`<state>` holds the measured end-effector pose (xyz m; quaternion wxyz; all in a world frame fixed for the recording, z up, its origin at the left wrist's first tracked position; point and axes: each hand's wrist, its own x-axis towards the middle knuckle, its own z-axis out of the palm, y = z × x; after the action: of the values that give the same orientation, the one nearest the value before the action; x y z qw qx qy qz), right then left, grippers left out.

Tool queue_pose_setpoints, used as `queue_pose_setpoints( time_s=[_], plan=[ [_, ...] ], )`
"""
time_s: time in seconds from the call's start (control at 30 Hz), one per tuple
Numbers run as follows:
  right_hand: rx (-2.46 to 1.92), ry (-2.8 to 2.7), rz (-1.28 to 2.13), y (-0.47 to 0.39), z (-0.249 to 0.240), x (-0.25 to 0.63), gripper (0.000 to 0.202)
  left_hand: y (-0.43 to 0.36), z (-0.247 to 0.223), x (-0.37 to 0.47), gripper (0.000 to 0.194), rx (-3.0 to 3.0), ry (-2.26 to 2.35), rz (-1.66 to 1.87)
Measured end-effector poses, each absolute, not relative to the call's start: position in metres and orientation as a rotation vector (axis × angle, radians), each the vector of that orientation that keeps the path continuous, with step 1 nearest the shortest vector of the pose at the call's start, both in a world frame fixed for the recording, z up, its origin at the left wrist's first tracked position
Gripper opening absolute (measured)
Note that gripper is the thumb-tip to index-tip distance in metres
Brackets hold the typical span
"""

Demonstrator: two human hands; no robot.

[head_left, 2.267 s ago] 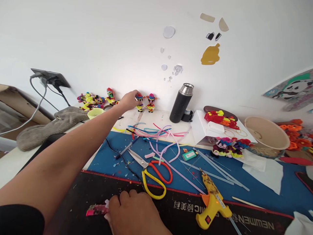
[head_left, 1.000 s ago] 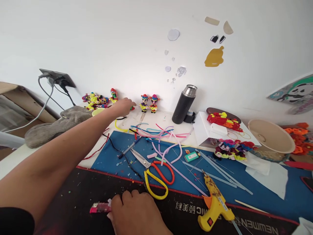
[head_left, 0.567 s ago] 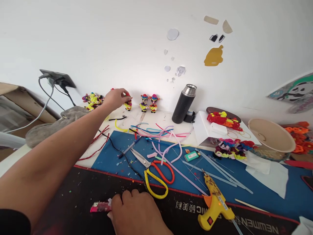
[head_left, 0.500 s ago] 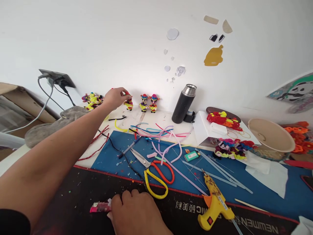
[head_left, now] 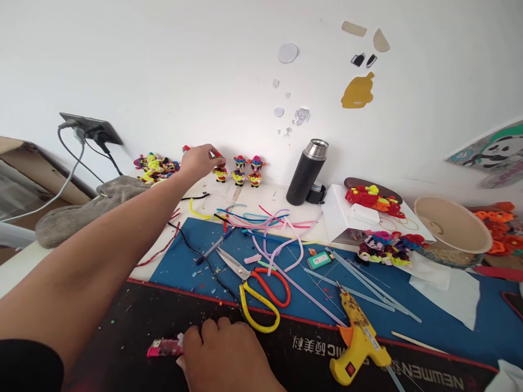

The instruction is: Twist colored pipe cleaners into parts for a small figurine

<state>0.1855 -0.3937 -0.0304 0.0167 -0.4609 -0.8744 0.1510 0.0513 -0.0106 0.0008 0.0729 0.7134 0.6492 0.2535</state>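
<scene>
My left hand (head_left: 203, 163) reaches to the back of the table by the wall, its fingers closed at the hat of a small fuzzy pipe-cleaner doll (head_left: 220, 173). The doll stands upright beside two similar dolls (head_left: 247, 172). In the foreground my right hand (head_left: 229, 354) rests on the black mat, back up and fingers curled under. A pink lighter (head_left: 163, 348) pokes out from its left side, with a pale scrap at the thumb. What lies under the palm is hidden. Scissors (head_left: 255, 294) with red and yellow handles lie just beyond this hand.
A yellow glue gun (head_left: 359, 337) lies at the right, near clear glue sticks (head_left: 368, 283). Loose pipe cleaners (head_left: 278, 239), a pen (head_left: 214, 246) and a green lighter (head_left: 320, 260) cover the blue mat. A black thermos (head_left: 306, 174) stands open behind; more dolls (head_left: 153, 167) lie left.
My left hand has shifted slightly right along with the doll, which is now closer to the other two. My right hand looks nearly unchanged; the view has moved slightly.
</scene>
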Motion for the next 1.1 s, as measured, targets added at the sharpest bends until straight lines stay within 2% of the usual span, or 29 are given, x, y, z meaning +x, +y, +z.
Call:
queue_pose_setpoints(
  time_s=[0.47, 0.67, 0.77, 1.1],
  plan=[
    [-1.436, -2.723, 0.496, -0.393, -0.027, 0.185, 0.022, -0.008, 0.001, 0.060, 0.025, 2.142, 1.969, 0.754],
    [-1.445, -2.718, 0.459, -0.392, -0.029, 0.184, 0.020, -0.007, -0.001, 0.062, 0.037, 2.224, 1.999, 0.671],
    [-1.451, -2.714, 0.452, -0.392, -0.029, 0.184, 0.022, -0.007, -0.001, 0.065, 0.036, 2.257, 2.029, 0.628],
    [-1.437, -2.744, 0.501, -0.392, -0.026, 0.184, 0.024, -0.019, 0.000, 0.069, 0.030, 2.111, 2.058, 0.817]
  ],
)
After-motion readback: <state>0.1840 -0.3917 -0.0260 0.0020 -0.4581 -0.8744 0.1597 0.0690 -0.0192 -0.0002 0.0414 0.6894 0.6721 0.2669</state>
